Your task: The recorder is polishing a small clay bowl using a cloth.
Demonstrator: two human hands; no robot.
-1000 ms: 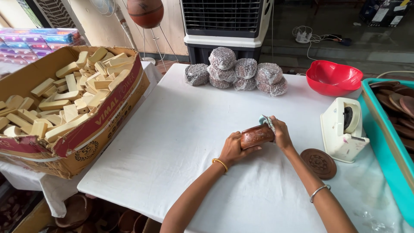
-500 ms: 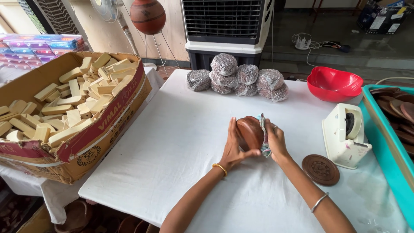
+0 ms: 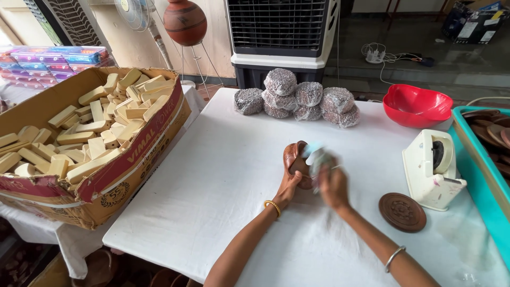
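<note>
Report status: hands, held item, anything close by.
Left hand grips round brown carved wooden disc, held on edge. Right hand, motion-blurred, presses pale crumpled wrap against it. Second brown disc flat on white table, apart.

A big open cardboard box (image 3: 90, 175) is parked at the table's left edge, brown with a red band along its side and a round black stamp below it; it's packed with pale wooden blocks (image 3: 95, 127). Behind it, far left, a stack of flat packs (image 3: 53, 61) wrapped in purple, pink and blue can be seen. At the table's far edge, six round bundles (image 3: 297, 98) wrapped in grey netting are piled two high. Top right, on the floor, a dark carton (image 3: 470, 21) with a light label patch is just visible. No screens spotted.
</note>
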